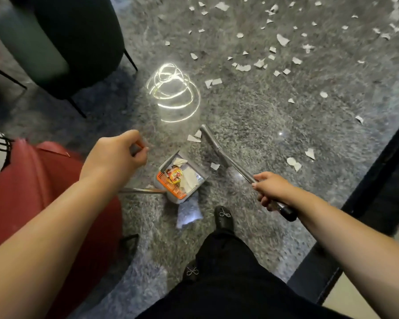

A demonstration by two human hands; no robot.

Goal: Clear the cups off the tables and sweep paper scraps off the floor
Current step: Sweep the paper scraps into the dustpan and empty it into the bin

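Observation:
Many white paper scraps (282, 40) lie over the grey speckled floor, mostly at the upper right. A few scraps (194, 138) sit close to the far end of the metal broom pole (219, 150). My right hand (272, 191) grips that pole near its black end. A grey dustpan (182, 178) with an orange comb edge stands on the floor, holding paper and a coloured wrapper. My left hand (115, 155) is curled round a grey and orange handle end above it. A thin metal rod runs from the pan under my left forearm. No cups are in view.
A red chair (32, 192) stands close at my left, and a dark green chair (67, 42) with thin black legs at the upper left. A black frame (378, 169) runs along the right. My black shoes (224, 218) stand just behind the dustpan, beside a pale blue-grey patch (188, 214).

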